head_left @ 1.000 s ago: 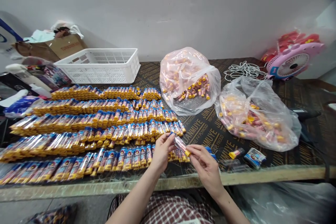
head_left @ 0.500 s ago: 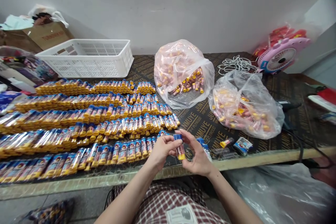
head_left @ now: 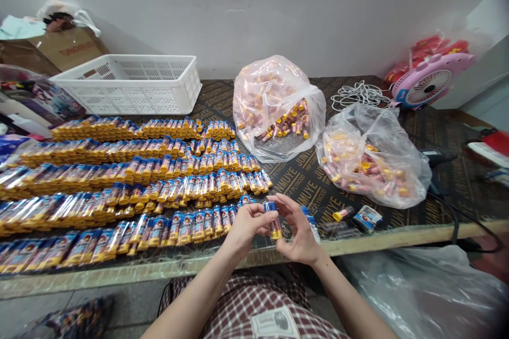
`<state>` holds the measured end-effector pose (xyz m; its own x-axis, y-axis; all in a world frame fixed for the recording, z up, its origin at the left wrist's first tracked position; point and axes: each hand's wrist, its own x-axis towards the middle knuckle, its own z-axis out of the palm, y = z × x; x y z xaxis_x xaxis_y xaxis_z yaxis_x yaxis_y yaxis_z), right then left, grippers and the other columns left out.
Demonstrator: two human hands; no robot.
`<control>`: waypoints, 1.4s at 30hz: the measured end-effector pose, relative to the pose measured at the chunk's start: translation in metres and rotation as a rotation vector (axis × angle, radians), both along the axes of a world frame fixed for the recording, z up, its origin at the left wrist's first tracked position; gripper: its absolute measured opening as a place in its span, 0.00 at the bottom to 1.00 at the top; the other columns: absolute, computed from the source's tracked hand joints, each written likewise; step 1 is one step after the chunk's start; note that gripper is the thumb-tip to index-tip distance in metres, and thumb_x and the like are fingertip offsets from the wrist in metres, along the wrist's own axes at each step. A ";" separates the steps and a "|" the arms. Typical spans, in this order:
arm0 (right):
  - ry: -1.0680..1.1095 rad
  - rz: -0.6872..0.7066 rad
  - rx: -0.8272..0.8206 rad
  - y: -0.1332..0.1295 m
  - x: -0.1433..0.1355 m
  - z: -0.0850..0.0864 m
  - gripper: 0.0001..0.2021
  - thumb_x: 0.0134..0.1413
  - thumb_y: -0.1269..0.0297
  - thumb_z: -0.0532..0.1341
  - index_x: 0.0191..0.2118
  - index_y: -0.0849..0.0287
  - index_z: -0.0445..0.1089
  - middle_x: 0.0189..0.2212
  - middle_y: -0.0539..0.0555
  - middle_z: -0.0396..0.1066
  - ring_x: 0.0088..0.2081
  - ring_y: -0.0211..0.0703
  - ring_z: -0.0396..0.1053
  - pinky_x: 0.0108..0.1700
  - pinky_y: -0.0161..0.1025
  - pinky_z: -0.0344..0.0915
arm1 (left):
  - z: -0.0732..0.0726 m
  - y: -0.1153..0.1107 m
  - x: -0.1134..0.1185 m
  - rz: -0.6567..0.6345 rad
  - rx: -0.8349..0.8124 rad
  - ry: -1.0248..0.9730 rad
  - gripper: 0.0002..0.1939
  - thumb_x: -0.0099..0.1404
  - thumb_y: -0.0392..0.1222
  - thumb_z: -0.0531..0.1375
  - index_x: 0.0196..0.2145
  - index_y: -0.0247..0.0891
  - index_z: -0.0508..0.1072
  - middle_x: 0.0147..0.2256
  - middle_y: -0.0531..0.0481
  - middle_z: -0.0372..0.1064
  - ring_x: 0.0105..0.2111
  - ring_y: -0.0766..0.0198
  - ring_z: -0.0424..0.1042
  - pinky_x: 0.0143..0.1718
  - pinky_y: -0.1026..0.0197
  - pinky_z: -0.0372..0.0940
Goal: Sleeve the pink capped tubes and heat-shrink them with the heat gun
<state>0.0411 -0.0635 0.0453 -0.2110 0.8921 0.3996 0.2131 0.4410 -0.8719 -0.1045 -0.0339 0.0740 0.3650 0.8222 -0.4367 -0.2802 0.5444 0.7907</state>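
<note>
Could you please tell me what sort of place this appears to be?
Probably a small workshop: rows of blue-and-yellow tubes lie on a long workbench, plastic bags of small pieces sit beside them, and a white crate stands behind.

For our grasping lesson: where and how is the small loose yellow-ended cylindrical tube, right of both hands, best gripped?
Probably pinch the loose tube across its middle, from above: it lies on its side, uncovered, with a flat blue-and-white packet close by its right.
</note>
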 end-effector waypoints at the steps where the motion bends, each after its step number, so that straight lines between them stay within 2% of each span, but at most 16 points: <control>1: 0.007 -0.003 0.002 0.000 -0.001 0.000 0.43 0.35 0.80 0.55 0.62 0.51 0.47 0.57 0.57 0.58 0.57 0.50 0.60 0.58 0.48 0.60 | 0.000 0.000 0.000 0.004 0.000 0.000 0.22 0.41 0.48 0.71 0.30 0.29 0.74 0.24 0.48 0.71 0.22 0.70 0.68 0.21 0.70 0.61; 8: 0.032 -0.019 0.020 0.003 -0.003 -0.002 0.43 0.35 0.79 0.54 0.62 0.52 0.46 0.57 0.58 0.58 0.57 0.51 0.60 0.57 0.49 0.61 | -0.003 0.003 -0.001 0.011 -0.020 -0.020 0.21 0.40 0.48 0.71 0.28 0.30 0.72 0.24 0.50 0.70 0.21 0.71 0.67 0.20 0.70 0.60; 14: 0.034 -0.017 -0.032 0.012 -0.003 -0.006 0.42 0.36 0.80 0.55 0.62 0.51 0.47 0.58 0.57 0.57 0.58 0.50 0.59 0.58 0.49 0.59 | -0.008 0.011 0.000 0.035 -0.027 -0.039 0.19 0.42 0.47 0.70 0.25 0.31 0.70 0.21 0.52 0.68 0.19 0.73 0.65 0.22 0.69 0.61; 18: 0.040 0.006 -0.025 0.030 -0.005 -0.009 0.42 0.40 0.79 0.56 0.63 0.50 0.44 0.59 0.57 0.55 0.58 0.50 0.58 0.58 0.49 0.58 | -0.006 0.028 -0.002 0.037 -0.001 0.000 0.20 0.40 0.48 0.71 0.22 0.32 0.67 0.18 0.54 0.66 0.18 0.73 0.63 0.21 0.69 0.59; 21: -0.028 0.001 -0.012 0.051 -0.002 -0.006 0.43 0.44 0.73 0.60 0.64 0.48 0.39 0.63 0.57 0.46 0.60 0.51 0.55 0.60 0.52 0.55 | 0.004 0.068 -0.020 0.060 0.142 0.121 0.20 0.41 0.50 0.70 0.23 0.34 0.67 0.20 0.51 0.69 0.20 0.68 0.67 0.22 0.67 0.60; 23: -0.086 -0.058 -0.005 0.070 0.005 -0.004 0.44 0.45 0.69 0.63 0.64 0.47 0.38 0.64 0.57 0.42 0.60 0.51 0.54 0.60 0.53 0.53 | 0.011 0.112 -0.044 0.118 0.302 0.301 0.21 0.43 0.51 0.68 0.28 0.34 0.68 0.23 0.47 0.71 0.22 0.64 0.70 0.24 0.64 0.62; 25: -0.124 -0.144 0.000 0.091 0.016 -0.006 0.41 0.48 0.65 0.63 0.64 0.47 0.40 0.63 0.56 0.45 0.60 0.51 0.54 0.59 0.53 0.54 | 0.013 0.163 -0.073 0.207 0.457 0.580 0.24 0.45 0.52 0.68 0.35 0.35 0.69 0.24 0.47 0.72 0.23 0.61 0.70 0.25 0.62 0.62; 27: -0.188 -0.227 0.004 0.114 0.030 -0.014 0.35 0.50 0.62 0.62 0.62 0.47 0.46 0.61 0.56 0.49 0.59 0.51 0.54 0.57 0.53 0.57 | 0.006 0.212 -0.101 0.311 0.555 0.958 0.24 0.43 0.52 0.68 0.34 0.35 0.70 0.24 0.46 0.72 0.26 0.58 0.71 0.29 0.60 0.62; 28: -0.234 -0.263 0.008 0.126 0.037 -0.020 0.32 0.51 0.61 0.61 0.61 0.48 0.51 0.61 0.56 0.51 0.59 0.51 0.54 0.57 0.53 0.57 | -0.001 0.234 -0.112 0.306 0.571 1.128 0.23 0.43 0.52 0.69 0.32 0.35 0.70 0.25 0.44 0.72 0.29 0.54 0.72 0.32 0.59 0.62; 30: -0.332 -0.336 0.019 0.151 0.048 -0.035 0.24 0.51 0.57 0.61 0.55 0.51 0.61 0.59 0.57 0.54 0.59 0.53 0.54 0.57 0.54 0.56 | -0.018 0.266 -0.127 0.219 0.604 1.351 0.21 0.44 0.52 0.68 0.30 0.34 0.71 0.29 0.40 0.73 0.34 0.49 0.72 0.34 0.58 0.61; 32: -0.411 -0.406 0.029 0.178 0.056 -0.049 0.21 0.51 0.55 0.60 0.51 0.53 0.66 0.56 0.58 0.57 0.57 0.53 0.56 0.58 0.54 0.54 | -0.032 0.284 -0.133 0.092 0.605 1.473 0.22 0.46 0.55 0.66 0.31 0.34 0.72 0.33 0.38 0.74 0.38 0.48 0.71 0.35 0.59 0.60; 34: -0.500 -0.458 0.017 0.207 0.061 -0.059 0.21 0.51 0.54 0.60 0.50 0.56 0.68 0.55 0.60 0.59 0.57 0.52 0.57 0.58 0.51 0.54 | -0.039 0.290 -0.133 -0.008 0.588 1.546 0.26 0.50 0.60 0.62 0.35 0.33 0.72 0.35 0.36 0.74 0.39 0.47 0.71 0.36 0.59 0.60; 36: -0.635 -0.498 -0.042 0.236 0.061 -0.064 0.22 0.51 0.54 0.59 0.51 0.58 0.67 0.56 0.61 0.58 0.57 0.52 0.56 0.58 0.49 0.53 | -0.035 0.288 -0.133 -0.026 0.589 1.589 0.31 0.53 0.64 0.56 0.39 0.32 0.71 0.36 0.34 0.73 0.40 0.46 0.71 0.36 0.58 0.60; 39: -0.771 -0.523 -0.137 0.279 0.052 -0.064 0.23 0.52 0.54 0.58 0.54 0.55 0.65 0.58 0.60 0.57 0.58 0.53 0.53 0.57 0.50 0.53 | -0.017 0.271 -0.134 0.053 0.649 1.534 0.33 0.56 0.67 0.50 0.42 0.33 0.71 0.34 0.37 0.73 0.38 0.48 0.71 0.35 0.58 0.59; 42: -0.800 -0.548 -0.182 0.315 0.034 -0.062 0.27 0.50 0.53 0.60 0.56 0.55 0.62 0.58 0.60 0.55 0.59 0.56 0.52 0.55 0.49 0.54 | 0.000 0.237 -0.140 0.071 0.700 1.367 0.31 0.56 0.66 0.51 0.42 0.35 0.71 0.28 0.46 0.71 0.30 0.56 0.70 0.31 0.61 0.59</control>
